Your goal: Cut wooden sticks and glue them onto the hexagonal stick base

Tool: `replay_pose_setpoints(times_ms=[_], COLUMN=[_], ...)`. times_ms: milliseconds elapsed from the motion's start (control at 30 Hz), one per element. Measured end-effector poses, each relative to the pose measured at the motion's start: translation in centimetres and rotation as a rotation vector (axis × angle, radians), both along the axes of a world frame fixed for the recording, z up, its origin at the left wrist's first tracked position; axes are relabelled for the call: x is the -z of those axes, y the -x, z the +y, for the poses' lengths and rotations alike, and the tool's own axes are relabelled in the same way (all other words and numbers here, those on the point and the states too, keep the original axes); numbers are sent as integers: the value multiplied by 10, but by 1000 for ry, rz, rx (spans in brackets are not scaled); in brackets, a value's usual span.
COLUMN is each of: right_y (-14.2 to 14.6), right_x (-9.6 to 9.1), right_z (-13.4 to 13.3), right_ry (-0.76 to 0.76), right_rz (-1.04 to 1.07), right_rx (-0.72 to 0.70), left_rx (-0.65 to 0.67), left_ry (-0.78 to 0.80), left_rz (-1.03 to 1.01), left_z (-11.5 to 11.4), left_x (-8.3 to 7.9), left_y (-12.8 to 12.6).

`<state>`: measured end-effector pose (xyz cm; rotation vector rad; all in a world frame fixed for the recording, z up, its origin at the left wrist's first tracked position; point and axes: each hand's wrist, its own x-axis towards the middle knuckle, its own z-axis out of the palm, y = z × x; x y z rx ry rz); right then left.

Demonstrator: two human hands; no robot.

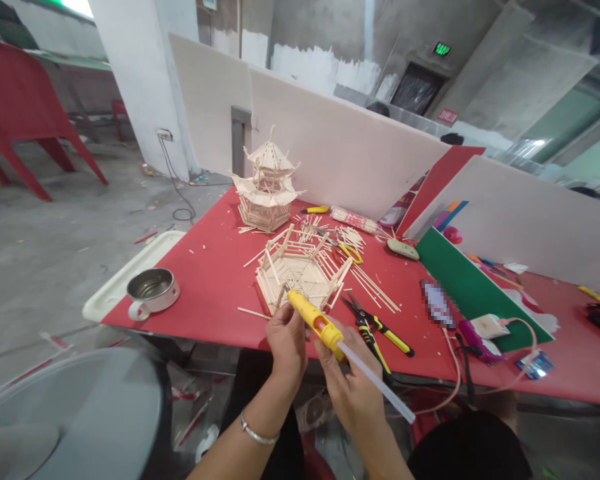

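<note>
My right hand (347, 383) is closed around a yellow glue gun (314, 320) with a white glue stick (377, 383) poking out of its back. Its nozzle points at the near edge of a hexagonal frame of thin wooden sticks (303, 270) on the red table (215, 280). My left hand (286, 337) is pinched shut on a thin stick (280, 298) right at the nozzle tip. Behind the frame stands a finished two-tier stick pagoda (267, 183).
Loose sticks (375, 283) litter the table, along with yellow-handled cutters (375, 327), a yellow knife (315, 210) and scissors (347, 250). A metal cup (153, 290) sits on a white tray (125, 277) at left. White partition boards (340, 147) and a green board (467, 287) wall the table.
</note>
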<state>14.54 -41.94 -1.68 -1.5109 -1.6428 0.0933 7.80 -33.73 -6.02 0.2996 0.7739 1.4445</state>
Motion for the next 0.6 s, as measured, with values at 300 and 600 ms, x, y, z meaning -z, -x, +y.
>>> replay_pose_setpoints(times_ms=[300, 600], right_y=[-1, -3], right_x=[-7, -7], right_z=[5, 9], right_ry=[11, -107], right_rz=[-89, -344], right_rx=[62, 140], left_rx=[2, 10], left_ry=[-25, -50], left_rz=[41, 69], left_z=[2, 4], left_x=[1, -6], left_y=[2, 2])
